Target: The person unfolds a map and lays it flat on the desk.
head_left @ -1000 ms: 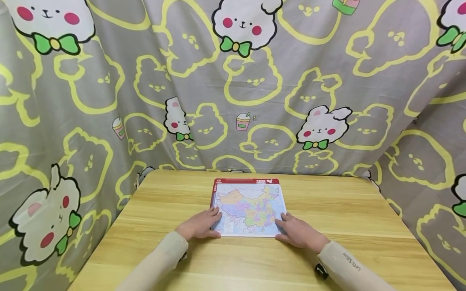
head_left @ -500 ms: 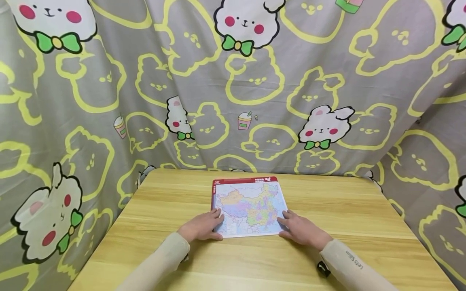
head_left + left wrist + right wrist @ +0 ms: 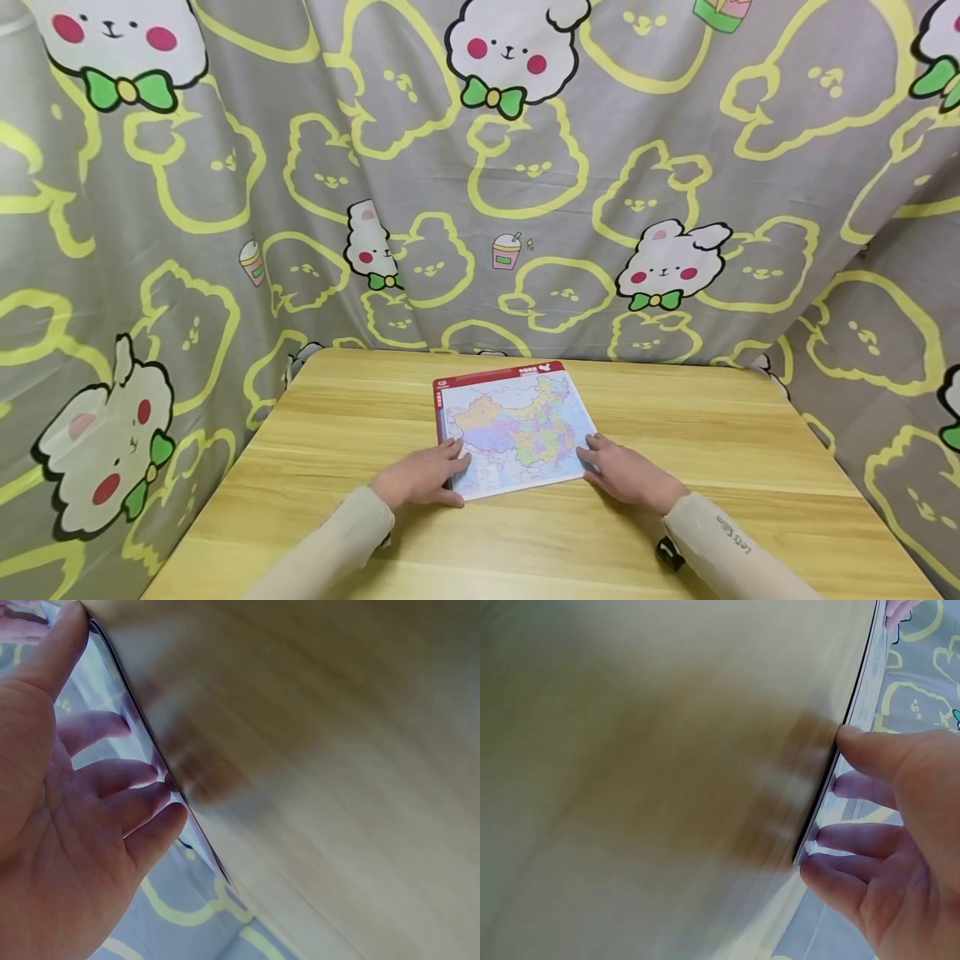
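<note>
A flat rectangular map board (image 3: 525, 429) with a red top border lies on the wooden table, slightly turned, its upper left corner lower than its upper right. At its lower left corner rests my left hand (image 3: 422, 475), fingertips over the side edge and thumb by the near edge. My right hand (image 3: 626, 475) touches the lower right corner with extended fingers. Up close in the left wrist view, the fingers (image 3: 154, 836) lie along the board's dark thin edge. The right wrist view has the thumb (image 3: 870, 750) and fingertips against the edge too.
The wooden table (image 3: 712, 425) extends around the board on every side. Behind it and along both sides hangs a grey curtain (image 3: 540, 292) with cartoon rabbits and yellow outlines. Light sleeves (image 3: 341, 533) cover both forearms.
The map board has turned counterclockwise between my hands. Its lower left corner has come nearer with my left hand, while its upper right corner has swung left. My right hand has shifted slightly right.
</note>
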Demonstrator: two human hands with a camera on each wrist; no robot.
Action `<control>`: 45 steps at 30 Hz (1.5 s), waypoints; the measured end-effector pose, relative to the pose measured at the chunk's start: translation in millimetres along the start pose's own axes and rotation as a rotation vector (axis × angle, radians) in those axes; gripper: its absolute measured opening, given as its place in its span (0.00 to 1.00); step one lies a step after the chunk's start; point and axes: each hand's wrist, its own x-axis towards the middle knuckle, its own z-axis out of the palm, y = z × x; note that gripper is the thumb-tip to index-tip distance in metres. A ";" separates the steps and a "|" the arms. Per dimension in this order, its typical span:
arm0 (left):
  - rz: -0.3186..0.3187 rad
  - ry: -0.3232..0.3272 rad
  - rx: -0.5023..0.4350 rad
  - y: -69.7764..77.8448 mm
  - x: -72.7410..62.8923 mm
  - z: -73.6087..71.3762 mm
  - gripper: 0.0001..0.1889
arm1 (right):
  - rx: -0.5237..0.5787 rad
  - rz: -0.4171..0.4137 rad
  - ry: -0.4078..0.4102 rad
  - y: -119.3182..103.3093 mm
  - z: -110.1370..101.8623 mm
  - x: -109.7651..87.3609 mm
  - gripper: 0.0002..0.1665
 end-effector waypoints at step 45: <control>0.094 0.009 0.075 42.3 3.7 4.5 0.39 | 0.055 0.086 -0.011 21.5 1.4 3.2 0.29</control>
